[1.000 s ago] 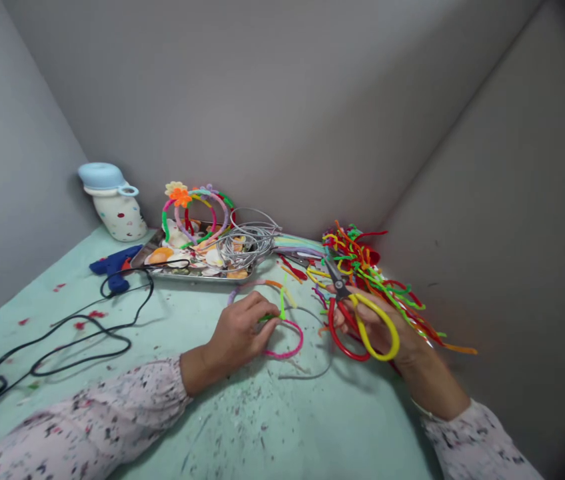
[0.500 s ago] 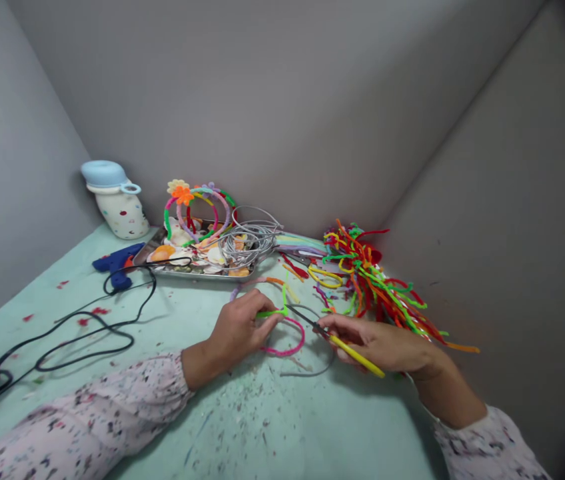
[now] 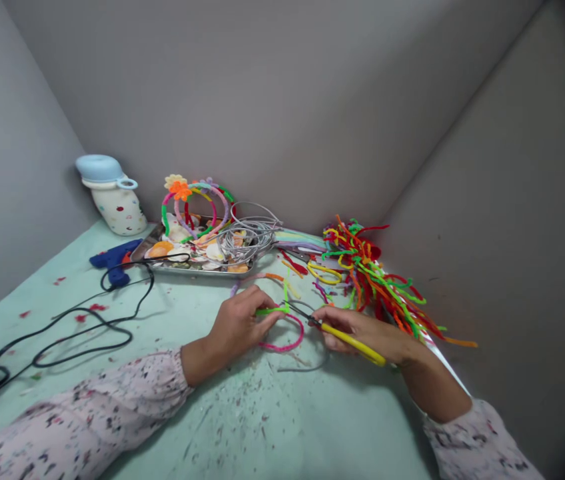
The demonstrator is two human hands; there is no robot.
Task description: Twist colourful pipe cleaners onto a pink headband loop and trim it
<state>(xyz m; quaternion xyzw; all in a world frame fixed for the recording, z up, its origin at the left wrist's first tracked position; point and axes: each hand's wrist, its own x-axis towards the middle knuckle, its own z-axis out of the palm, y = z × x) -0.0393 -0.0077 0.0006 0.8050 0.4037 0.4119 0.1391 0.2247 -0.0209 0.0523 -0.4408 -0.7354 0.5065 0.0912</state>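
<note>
A bright green pipe cleaner (image 3: 286, 293) is pinched in my left hand (image 3: 240, 319), with one end standing up beyond the fingertips. A pink fuzzy loop (image 3: 288, 347) hangs below those fingers, joined to grey wire that curves to the right. My right hand (image 3: 362, 333) is closed on yellow-handled scissors (image 3: 352, 343), whose dark blades point left at the green pipe cleaner. The blade tips are beside the green piece; whether they touch it I cannot tell.
Behind my hands, a metal tray (image 3: 197, 272) holds shells, fuzzy rings and coiled grey wire (image 3: 250, 241). Pipe cleaners (image 3: 362, 257) are heaped at the right. A blue glue gun (image 3: 115, 261), black cable (image 3: 87, 311) and white bottle (image 3: 118, 208) are at the left.
The scissors and my right hand have shifted slightly left, bringing the blades closer to the green pipe cleaner. The whole view has moved a little.
</note>
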